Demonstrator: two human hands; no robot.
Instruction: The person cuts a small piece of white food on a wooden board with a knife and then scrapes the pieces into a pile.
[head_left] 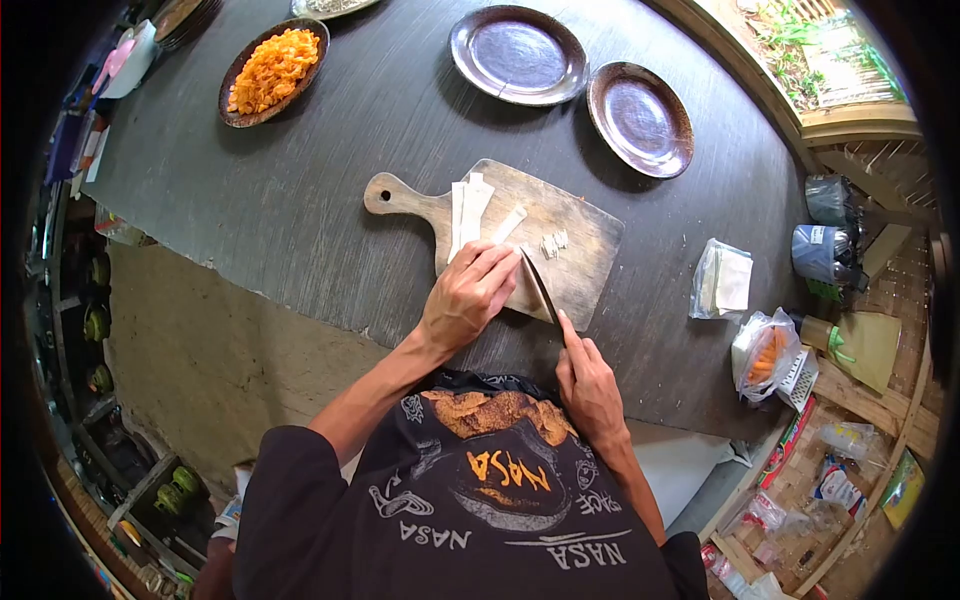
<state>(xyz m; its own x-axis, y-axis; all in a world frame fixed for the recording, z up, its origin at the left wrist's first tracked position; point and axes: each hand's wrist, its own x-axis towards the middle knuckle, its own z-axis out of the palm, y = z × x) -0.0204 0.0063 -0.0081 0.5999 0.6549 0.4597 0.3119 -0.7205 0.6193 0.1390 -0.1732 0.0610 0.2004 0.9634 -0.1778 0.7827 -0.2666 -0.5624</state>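
Left hand [468,296] is pressed flat on the wooden cutting board [580,250], fingers curled down over a pale strip to pin it so it can't slide under the blade. Right hand [590,385] is wrapped closed around the knife [540,285] handle, index finger stretched along the spine for control, the blade running toward eleven o'clock and sitting right against the left fingertips. That's a guided cut, knuckles acting as the fence.

On the board, at twelve o'clock from the left hand, lie the uncut white strips [468,208], laid side by side; at two o'clock a small heap of cut pieces [554,242], set clear of the blade.

Farther off on the dark table [300,210]: a bowl of orange shreds [272,70] at ten o'clock, two empty brown plates [518,55] at twelve to one. At three o'clock, plastic bags [722,280] at the table's edge.
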